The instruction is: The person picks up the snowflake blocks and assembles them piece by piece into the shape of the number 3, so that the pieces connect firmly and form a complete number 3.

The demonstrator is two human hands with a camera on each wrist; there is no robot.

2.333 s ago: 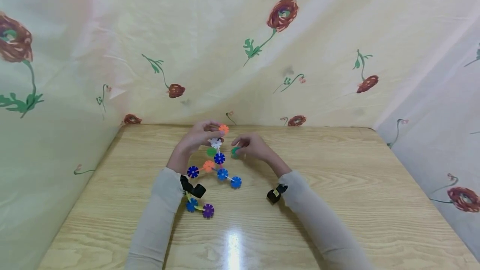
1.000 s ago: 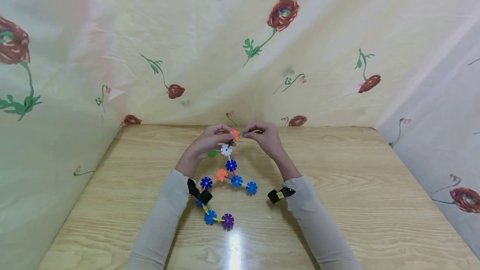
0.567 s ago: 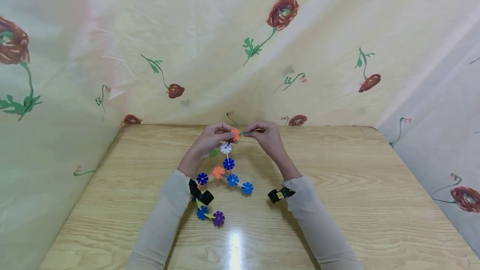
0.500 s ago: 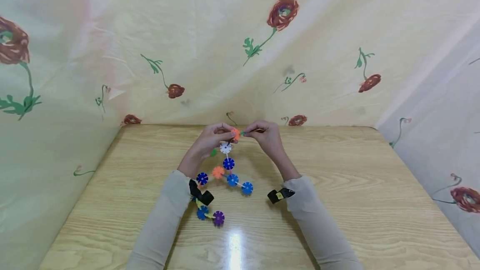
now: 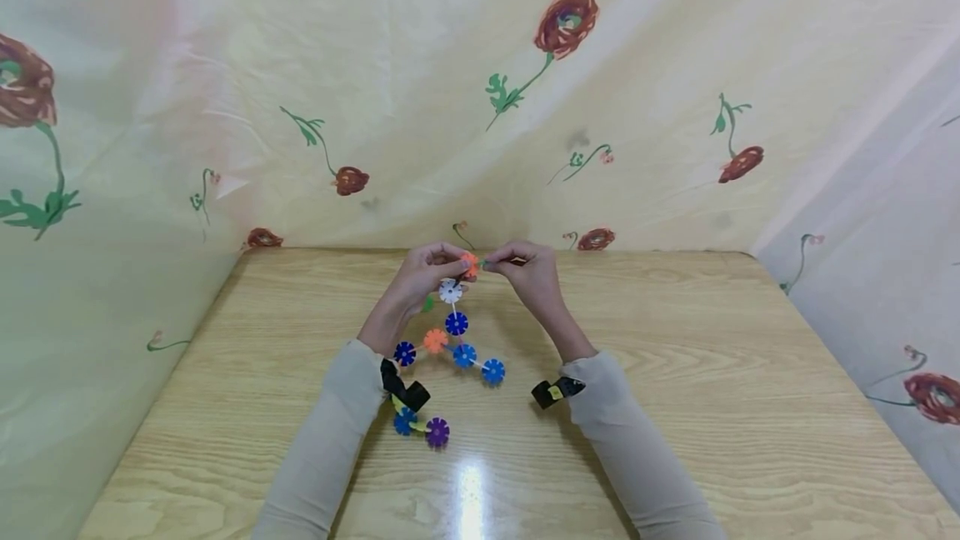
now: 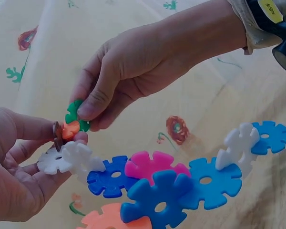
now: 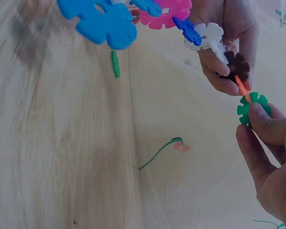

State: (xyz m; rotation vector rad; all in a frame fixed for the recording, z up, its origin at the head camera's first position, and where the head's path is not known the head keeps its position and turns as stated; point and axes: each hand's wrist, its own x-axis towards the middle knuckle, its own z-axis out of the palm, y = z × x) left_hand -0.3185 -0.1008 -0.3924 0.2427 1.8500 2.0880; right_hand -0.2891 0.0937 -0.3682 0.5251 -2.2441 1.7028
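My left hand [image 5: 416, 277] holds the upper end of a chain of notched plastic snowflake discs, its fingers by the orange disc [image 5: 470, 265] and the white disc [image 5: 451, 291]. A brown disc [image 7: 237, 67] sits between those two. Between thumb and fingers, my right hand [image 5: 534, 277] pinches a green snowflake disc [image 7: 252, 109]. Its edge meets the orange disc; how deep the slots sit together cannot be told. Below hang dark blue [image 5: 456, 323], pink [image 6: 155, 164] and lighter blue discs [image 5: 464, 356], with a purple disc [image 5: 438, 432] at the lower end. My left wrist hides part of the chain.
Another green disc [image 5: 428, 304] shows beside my left wrist, on the wooden table [image 5: 712, 373]. A flowered cloth [image 5: 420, 107] hangs behind the table's far edge and along both sides. Each wrist wears a black camera strap [image 5: 558, 391].
My right hand has raised the green disc from the chain's right side to the orange disc. My left hand and the chain shifted right, then stayed nearly still over the last half second.
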